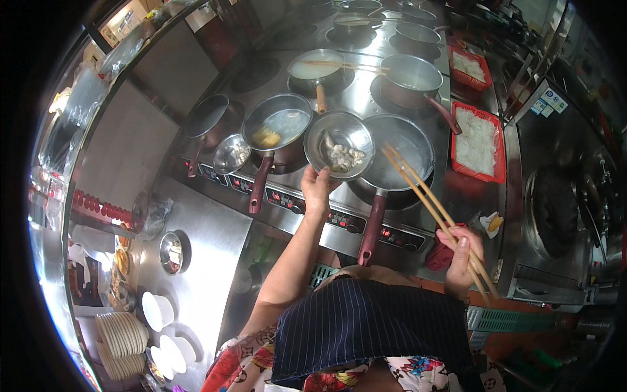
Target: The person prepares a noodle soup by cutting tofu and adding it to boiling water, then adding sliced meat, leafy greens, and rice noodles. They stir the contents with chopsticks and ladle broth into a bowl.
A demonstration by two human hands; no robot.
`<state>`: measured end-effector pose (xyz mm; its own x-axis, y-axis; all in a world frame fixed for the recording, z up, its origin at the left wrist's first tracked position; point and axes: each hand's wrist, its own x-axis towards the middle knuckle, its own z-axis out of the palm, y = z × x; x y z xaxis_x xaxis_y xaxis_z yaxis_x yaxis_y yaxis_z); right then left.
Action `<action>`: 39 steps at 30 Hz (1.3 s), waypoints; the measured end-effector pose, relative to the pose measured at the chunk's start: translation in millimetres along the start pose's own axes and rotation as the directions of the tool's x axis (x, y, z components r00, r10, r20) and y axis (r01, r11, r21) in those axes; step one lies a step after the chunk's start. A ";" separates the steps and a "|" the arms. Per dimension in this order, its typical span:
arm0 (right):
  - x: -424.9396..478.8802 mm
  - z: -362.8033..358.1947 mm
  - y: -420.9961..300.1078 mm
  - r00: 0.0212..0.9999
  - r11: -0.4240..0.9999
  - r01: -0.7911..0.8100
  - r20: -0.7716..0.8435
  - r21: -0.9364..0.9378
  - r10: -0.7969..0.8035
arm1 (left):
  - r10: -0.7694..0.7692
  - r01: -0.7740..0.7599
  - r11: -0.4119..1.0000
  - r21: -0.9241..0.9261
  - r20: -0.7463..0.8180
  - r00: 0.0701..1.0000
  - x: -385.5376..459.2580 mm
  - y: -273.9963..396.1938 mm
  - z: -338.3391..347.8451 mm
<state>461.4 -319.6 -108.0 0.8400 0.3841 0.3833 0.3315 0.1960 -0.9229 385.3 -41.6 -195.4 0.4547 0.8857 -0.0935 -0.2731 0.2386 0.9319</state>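
My left hand (317,188) grips the near rim of a metal bowl (360,128) with pale pieces of food (343,156) in it. The bowl is tilted a little and overlaps the left edge of a saucepan (394,169) of cloudy liquid. My right hand (463,255) holds a pair of long wooden chopsticks (431,201), their tips over that saucepan. To the left, a saucepan (289,122) holds liquid and a yellow clump (267,137). A smaller metal bowl (226,159) with pale pieces stands beside it.
More pans, among them one with a wooden handle (321,98) and one with a maroon handle (443,115), stand on the steel cooktop. Red baskets (500,152) of white noodles are at the right. White bowls (157,311), stacked dishes (122,335) and a metal bowl (171,252) stand at the left.
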 end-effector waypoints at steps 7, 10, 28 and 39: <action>-1.8 3.8 0.5 0.997 1.000 0.031 0.074 0.002 -0.031 | -0.058 0.055 0.998 -0.044 -0.062 0.996 -3.7 -1.1 -0.6; 2.3 1.8 13.4 1.000 0.999 0.025 -0.004 -0.044 -0.025 | -0.120 0.092 0.976 -0.196 -0.136 0.983 -6.5 -6.0 -17.2; 59.7 15.5 36.0 0.930 0.940 0.075 0.364 -0.332 0.055 | -0.450 0.438 0.893 -0.103 -0.158 0.879 -33.1 -48.8 -62.6; 87.3 18.7 49.7 0.840 0.919 0.303 0.527 -0.252 -0.132 | -0.603 0.636 0.770 0.049 0.379 0.702 -130.6 -27.6 37.4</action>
<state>543.2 -259.5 -119.7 0.4350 0.7720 0.4635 0.6670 0.0695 -0.7418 365.2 -178.7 -195.8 0.8053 0.3266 -0.4948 0.1202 0.7273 0.6757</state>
